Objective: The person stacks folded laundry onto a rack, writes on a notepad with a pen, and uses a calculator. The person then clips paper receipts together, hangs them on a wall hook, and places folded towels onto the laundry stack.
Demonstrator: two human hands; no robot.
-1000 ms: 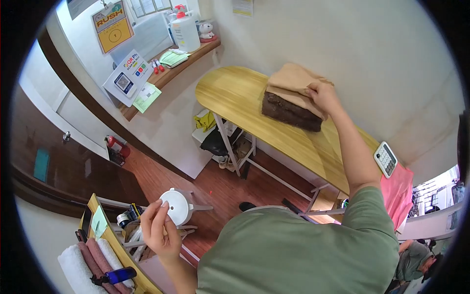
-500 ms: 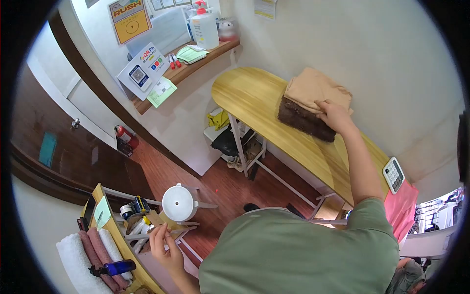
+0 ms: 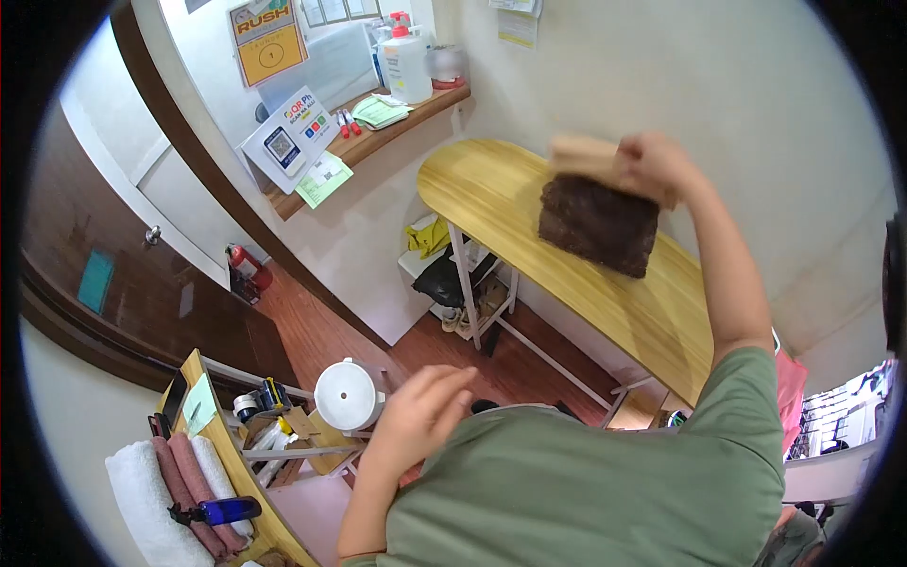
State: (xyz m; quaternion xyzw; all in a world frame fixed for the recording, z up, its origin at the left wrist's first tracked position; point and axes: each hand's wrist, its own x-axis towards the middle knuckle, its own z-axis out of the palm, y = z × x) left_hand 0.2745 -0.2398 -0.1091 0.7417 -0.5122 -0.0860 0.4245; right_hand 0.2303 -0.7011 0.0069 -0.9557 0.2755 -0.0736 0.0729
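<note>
My right hand [image 3: 654, 163] is closed on the edge of a folded tan cloth [image 3: 584, 154], slightly blurred by motion. The cloth is tilted up at the back of a dark brown, plush-looking folded fabric [image 3: 601, 223], whose top now shows. That brown fabric lies on a yellow wood-grain table [image 3: 472, 175] against the wall. In front of my body, my left hand [image 3: 422, 416] hangs in the air with its fingers loosely stretched and nothing in them. A white round stool [image 3: 346, 395] stands below and to the left of it.
At the lower left, rolled white and pink towels [image 3: 142, 487] and a blue spray bottle [image 3: 230, 511] lie on a side table. A wall shelf [image 3: 378, 142] holds a pump bottle [image 3: 407, 68] and papers. A fire extinguisher [image 3: 248, 265] stands by the brown door [image 3: 113, 274].
My right hand has raised the tan cloth's near edge and drawn it back toward the wall, uncovering the brown fabric. My left hand has moved up and to the right.
</note>
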